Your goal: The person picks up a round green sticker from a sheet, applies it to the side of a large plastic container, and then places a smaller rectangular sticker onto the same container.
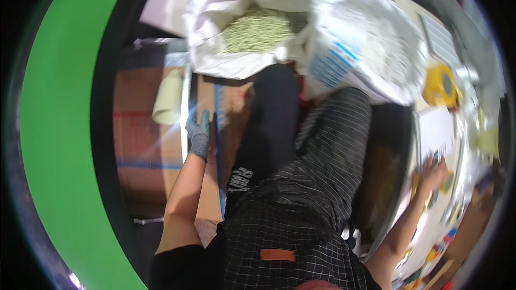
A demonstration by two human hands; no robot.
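Head view: a seated person reaches out to both sides, two open sacks at the far end.

The gloved left hand (198, 135) lies flat with loose fingers on a brown board (205, 102) at left, near a pale roll (167, 96). The bare right hand (433, 174) rests spread on the white worktop (430, 225) at right, grasping nothing, beside a white sheet (436, 129). The sack of greenish pellets (252, 32) stands far centre.

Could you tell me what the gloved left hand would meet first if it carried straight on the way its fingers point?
The left hand points up the picture along a cardboard piece; straight on, it would probably first reach the open white sack of pale green pellets, though depth is unclear.
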